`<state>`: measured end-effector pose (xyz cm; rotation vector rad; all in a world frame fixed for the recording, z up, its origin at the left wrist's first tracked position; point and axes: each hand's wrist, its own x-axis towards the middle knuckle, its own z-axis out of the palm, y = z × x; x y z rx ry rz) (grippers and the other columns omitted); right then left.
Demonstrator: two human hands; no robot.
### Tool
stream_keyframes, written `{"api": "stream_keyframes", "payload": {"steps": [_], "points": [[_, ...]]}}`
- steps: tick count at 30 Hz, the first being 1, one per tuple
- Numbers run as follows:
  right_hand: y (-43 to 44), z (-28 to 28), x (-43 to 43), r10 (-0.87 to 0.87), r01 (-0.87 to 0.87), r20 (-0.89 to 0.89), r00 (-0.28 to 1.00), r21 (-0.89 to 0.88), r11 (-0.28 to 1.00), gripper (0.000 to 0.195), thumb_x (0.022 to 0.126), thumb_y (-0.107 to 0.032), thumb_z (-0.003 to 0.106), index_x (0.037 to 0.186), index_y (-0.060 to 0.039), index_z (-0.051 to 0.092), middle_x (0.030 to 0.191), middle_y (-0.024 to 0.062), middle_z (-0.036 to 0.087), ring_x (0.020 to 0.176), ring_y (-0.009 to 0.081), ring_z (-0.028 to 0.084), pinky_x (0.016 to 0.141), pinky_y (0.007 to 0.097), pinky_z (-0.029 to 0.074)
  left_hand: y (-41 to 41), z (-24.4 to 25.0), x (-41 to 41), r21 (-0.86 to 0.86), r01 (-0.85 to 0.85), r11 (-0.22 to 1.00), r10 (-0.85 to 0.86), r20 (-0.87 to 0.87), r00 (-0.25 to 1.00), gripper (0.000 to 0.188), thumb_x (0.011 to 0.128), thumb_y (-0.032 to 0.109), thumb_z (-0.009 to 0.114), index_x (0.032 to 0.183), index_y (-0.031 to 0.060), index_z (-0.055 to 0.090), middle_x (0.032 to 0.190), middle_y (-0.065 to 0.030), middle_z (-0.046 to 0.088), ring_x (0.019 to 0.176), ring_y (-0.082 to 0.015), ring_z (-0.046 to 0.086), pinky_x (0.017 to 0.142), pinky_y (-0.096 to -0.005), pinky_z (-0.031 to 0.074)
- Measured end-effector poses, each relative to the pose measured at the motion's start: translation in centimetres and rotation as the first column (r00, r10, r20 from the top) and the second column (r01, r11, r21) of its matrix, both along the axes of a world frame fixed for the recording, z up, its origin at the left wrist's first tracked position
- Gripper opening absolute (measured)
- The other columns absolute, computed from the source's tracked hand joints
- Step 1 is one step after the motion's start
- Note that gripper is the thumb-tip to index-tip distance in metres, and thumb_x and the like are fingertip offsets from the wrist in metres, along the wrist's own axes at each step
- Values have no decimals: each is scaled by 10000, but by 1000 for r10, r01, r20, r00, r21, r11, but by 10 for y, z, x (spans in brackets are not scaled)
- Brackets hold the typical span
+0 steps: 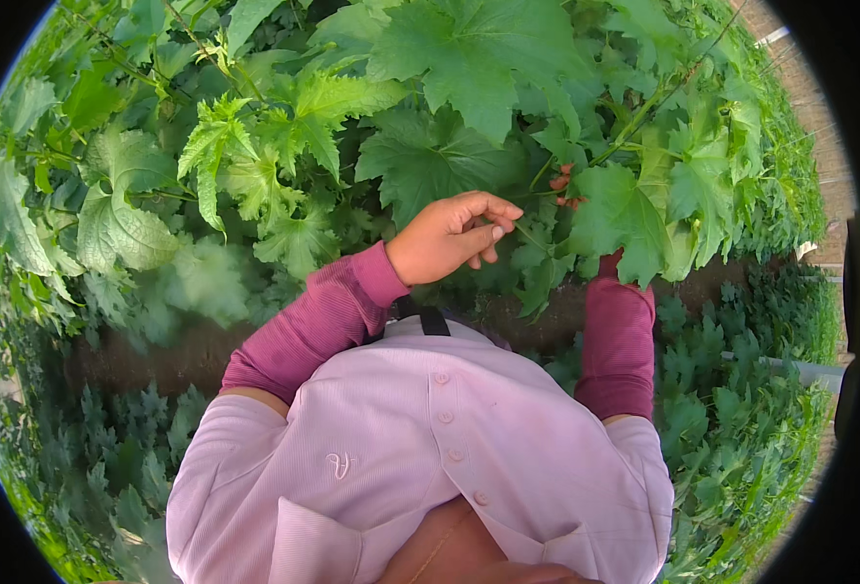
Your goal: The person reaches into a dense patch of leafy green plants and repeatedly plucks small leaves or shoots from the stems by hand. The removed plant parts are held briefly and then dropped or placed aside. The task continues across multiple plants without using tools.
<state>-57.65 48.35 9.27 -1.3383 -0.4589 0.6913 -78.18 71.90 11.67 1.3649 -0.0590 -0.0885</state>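
Note:
My left hand (453, 235), in a maroon sleeve, is in the middle of the view with thumb and forefinger pinched together. A thin green tendril or leaf stalk (529, 235) runs from its fingertips down to a small lobed leaf (543, 271). To the right, my right hand (566, 187) is mostly hidden behind a broad leaf (620, 215). Only some curled fingers show, close to a slender stem, and I cannot tell what they grip. A thicker vine stem (631, 130) slants up and right above them.
Dense lobed foliage (466, 44) fills the space ahead. Thin strings (714, 44) rise among the vines. Bare dark soil (131, 358) lies between this row and lower plants (722, 416) behind me. A pale path (824, 131) edges the right side, near a grey pipe (802, 371).

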Motion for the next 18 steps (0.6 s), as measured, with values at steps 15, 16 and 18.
{"api": "stream_keyframes", "payload": {"steps": [15,16,18], "points": [[23,4,-94,-275,279,62,959,-358,891,379,937,-388,505,1058,-49,623,819,28,609,673,94,523,592,241,410,-32,-121,50,452,-299,841,131,365,922,226,873,93,558,1088,23,563,974,-62,612,827,-196,594,690,-347,483],[23,9,-91,-254,234,-12,967,-347,908,355,943,-348,502,1116,-52,596,876,23,595,748,115,535,657,254,431,-37,-128,50,436,-287,853,133,349,928,228,876,99,555,1090,22,562,978,-66,611,828,-198,596,692,-347,485],[23,9,-83,-245,254,70,967,-336,907,352,946,-337,501,1140,-57,590,871,10,568,770,125,531,686,268,438,-46,-141,45,397,-231,888,123,281,952,232,881,113,549,1094,22,561,986,-73,611,829,-200,598,695,-346,488]]}}
